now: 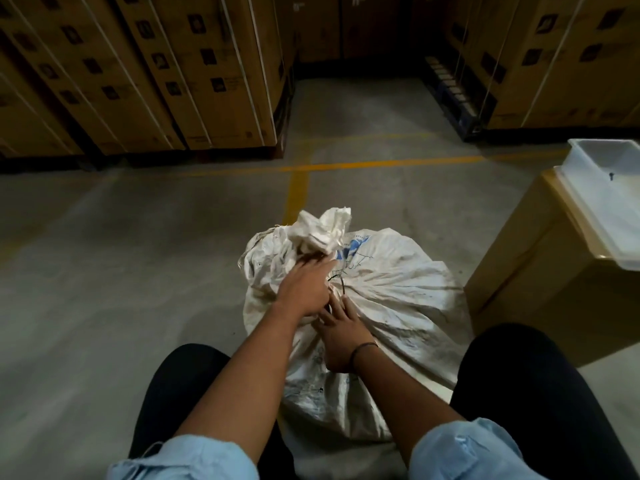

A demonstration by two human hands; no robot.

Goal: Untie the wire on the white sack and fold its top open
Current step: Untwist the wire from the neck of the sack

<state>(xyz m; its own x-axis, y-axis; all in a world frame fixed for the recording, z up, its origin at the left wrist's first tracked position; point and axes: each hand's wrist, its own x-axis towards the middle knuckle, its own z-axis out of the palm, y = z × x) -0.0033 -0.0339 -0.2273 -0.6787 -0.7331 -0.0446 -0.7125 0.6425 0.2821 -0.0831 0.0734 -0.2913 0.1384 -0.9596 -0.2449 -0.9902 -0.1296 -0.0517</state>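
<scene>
Untying thin dark wire (341, 285) on white woven sack (388, 299): left hand (304, 289), right hand (341, 330) at neck (grip unclear); needs untwisting.

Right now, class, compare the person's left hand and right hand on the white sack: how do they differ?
The left hand reaches farther, its blurred fingers at the bunched top of the white sack; the right hand lies nearer, fingertips by the wire. The right wrist wears a dark band; the left wrist is bare. Both rest on the sack's tied neck.
</scene>
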